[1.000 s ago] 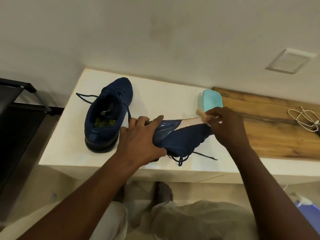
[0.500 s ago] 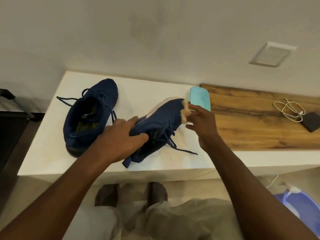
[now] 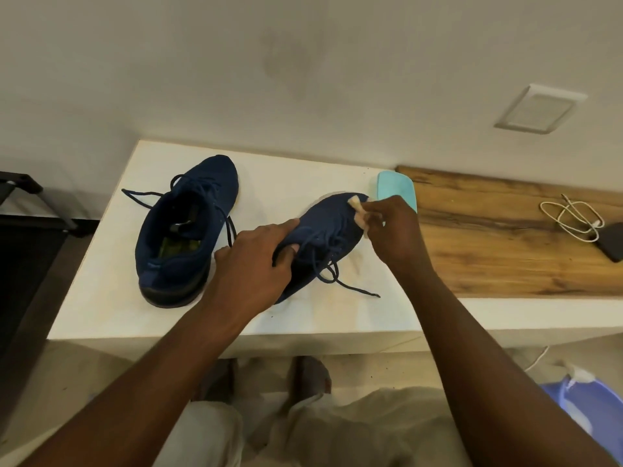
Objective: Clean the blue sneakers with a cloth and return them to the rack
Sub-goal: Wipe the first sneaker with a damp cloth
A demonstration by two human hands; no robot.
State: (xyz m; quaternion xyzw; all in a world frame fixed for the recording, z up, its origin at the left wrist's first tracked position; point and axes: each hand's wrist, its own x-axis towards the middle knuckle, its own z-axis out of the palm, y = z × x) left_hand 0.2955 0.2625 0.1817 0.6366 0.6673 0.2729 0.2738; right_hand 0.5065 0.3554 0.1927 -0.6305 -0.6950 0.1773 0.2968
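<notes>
While the left hand [image 3: 256,261] grips the collar of one blue sneaker [image 3: 332,227] on the white bench top [image 3: 111,298], the right hand [image 3: 394,230] pinches a pale cloth [image 3: 359,214] against its toe at one o'clock. The second sneaker [image 3: 188,227] stands at ten o'clock, near the left edge. A wooden slab [image 3: 505,257] adjoins at three o'clock, carrying a white cable [image 3: 573,217].

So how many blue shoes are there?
2. The first sneaker stands alone on the white table. The left hand grips the second sneaker while the right hand pinches a cloth against its toe.
</notes>
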